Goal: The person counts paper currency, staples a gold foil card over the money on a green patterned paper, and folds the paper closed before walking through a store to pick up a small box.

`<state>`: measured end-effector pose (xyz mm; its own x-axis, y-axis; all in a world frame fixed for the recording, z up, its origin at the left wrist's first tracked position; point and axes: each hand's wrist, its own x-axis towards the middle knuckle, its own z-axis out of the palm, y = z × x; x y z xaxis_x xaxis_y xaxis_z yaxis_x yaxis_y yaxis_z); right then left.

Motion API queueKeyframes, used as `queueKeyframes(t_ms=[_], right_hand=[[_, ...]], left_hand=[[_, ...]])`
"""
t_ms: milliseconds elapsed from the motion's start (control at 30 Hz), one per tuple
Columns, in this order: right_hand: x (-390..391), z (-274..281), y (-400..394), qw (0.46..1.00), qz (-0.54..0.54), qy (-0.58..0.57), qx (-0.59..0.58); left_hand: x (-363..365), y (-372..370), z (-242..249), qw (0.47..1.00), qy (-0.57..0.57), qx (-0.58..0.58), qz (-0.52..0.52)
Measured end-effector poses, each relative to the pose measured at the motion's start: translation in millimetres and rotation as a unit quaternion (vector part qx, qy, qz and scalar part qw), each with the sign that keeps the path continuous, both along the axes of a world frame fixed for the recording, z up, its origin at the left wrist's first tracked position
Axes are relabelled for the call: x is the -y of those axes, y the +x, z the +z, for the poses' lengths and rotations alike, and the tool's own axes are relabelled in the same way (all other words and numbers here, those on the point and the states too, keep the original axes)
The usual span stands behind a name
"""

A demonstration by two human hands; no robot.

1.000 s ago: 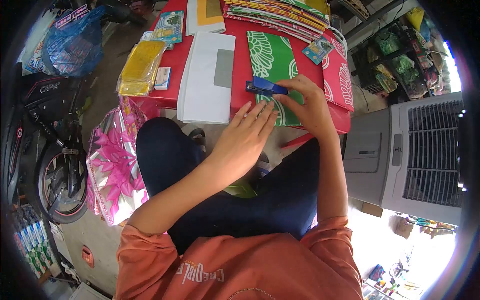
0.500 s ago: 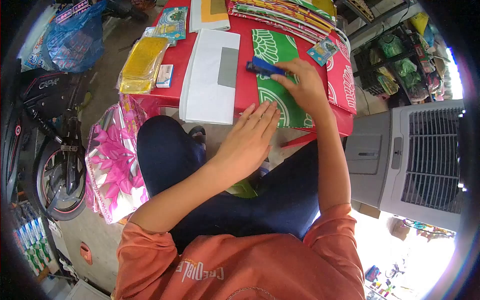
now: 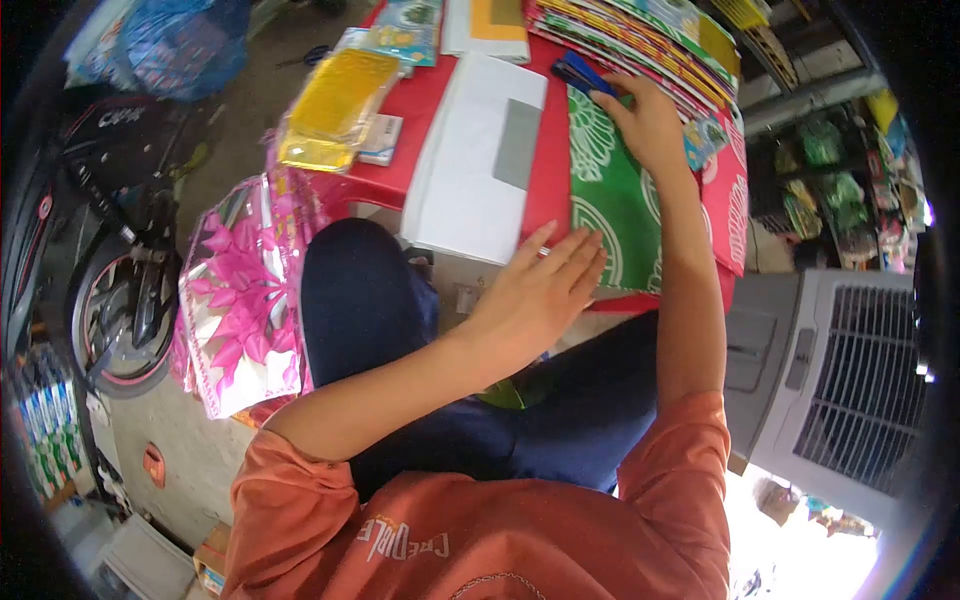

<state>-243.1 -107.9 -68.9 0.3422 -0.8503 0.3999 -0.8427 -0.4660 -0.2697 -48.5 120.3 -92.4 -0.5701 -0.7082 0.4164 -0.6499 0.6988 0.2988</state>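
A green folded sheet with white patterns lies on the red table. My left hand rests flat at its near left corner, fingers stretched out and a ring on one of them. At the sheet's far end, my right hand grips a blue stapler between thumb and fingers. The stapler's nose points to the far left, over the top edge of the sheet. Left of the green sheet is a stack of white paper with a grey patch.
Colourful folded sheets are piled at the back. Yellow packets in plastic and a small box sit on the left. A pink flowered bag hangs beside my knee. An air cooler stands right, a motorbike left.
My right hand has moved the stapler away from me, from over the middle of the green sheet to its far edge. My left hand stays at the near corner. The view has shifted.
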Motion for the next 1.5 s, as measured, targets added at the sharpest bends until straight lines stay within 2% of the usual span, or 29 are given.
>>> queueKeyframes(t_ms=[100, 133, 167, 200, 267, 300, 367, 533, 733, 767, 867, 1033, 1333, 1367, 1500], right_hand=[[1.7, -3.2, -4.2, 0.999, 0.016, -0.030, 0.001], [0.3, 0.2, 0.6, 1.000, -0.008, 0.016, 0.000], [-2.0, -0.9, -1.3, 1.000, 0.008, 0.004, 0.023], [3.2, -11.0, -7.9, 0.997, 0.037, 0.001, 0.062], [3.3, -14.8, -18.2, 0.998, 0.038, 0.023, 0.042], [-6.1, -10.1, -15.8, 0.998, 0.035, 0.034, 0.041], [-35.2, 8.9, -7.7, 0.992, 0.041, 0.097, 0.072], [-73.3, 15.7, -14.8, 0.992, 0.078, 0.080, 0.066], [-117.4, 26.9, -26.4, 0.986, 0.103, 0.106, 0.072], [-121.5, 23.9, -30.7, 0.990, 0.107, 0.076, 0.054], [-140.1, 39.4, -28.5, 0.985, 0.100, 0.129, 0.052], [-151.4, 41.8, -26.8, 0.986, 0.082, 0.122, 0.074], [-106.5, 13.4, -23.5, 0.991, 0.071, 0.057, 0.097], [-104.9, 12.0, -21.9, 0.992, 0.065, 0.063, 0.090], [-100.9, 10.9, -19.2, 0.995, 0.044, 0.068, 0.057]], left_hand=[[8.4, -1.4, -11.5, 0.996, 0.042, -0.065, -0.035], [8.4, -4.3, -16.5, 0.994, 0.045, -0.104, -0.008], [7.8, -2.3, -14.3, 0.998, -0.029, -0.052, -0.005], [9.0, -1.7, -15.5, 0.996, -0.067, -0.054, -0.001], [13.8, -13.0, -36.5, 0.989, -0.138, -0.046, 0.039], [15.0, -10.7, -30.0, 0.995, -0.094, -0.024, 0.025], [14.8, -6.0, -25.0, 0.992, -0.114, -0.044, 0.046], [20.5, 1.6, -19.1, 0.984, -0.156, -0.071, 0.043], [18.8, 6.9, -11.8, 0.986, -0.114, -0.121, 0.027], [17.8, 7.8, -9.2, 0.986, -0.111, -0.122, 0.032], [17.5, 9.5, -3.4, 0.986, -0.109, -0.122, 0.042], [22.7, 7.1, -3.0, 0.985, -0.126, -0.106, 0.047], [36.2, 3.0, 3.6, 0.994, -0.029, -0.097, 0.045], [37.0, 4.8, 6.4, 0.994, 0.008, -0.099, 0.037], [38.9, 17.1, 14.7, 0.981, 0.004, -0.186, 0.048]])
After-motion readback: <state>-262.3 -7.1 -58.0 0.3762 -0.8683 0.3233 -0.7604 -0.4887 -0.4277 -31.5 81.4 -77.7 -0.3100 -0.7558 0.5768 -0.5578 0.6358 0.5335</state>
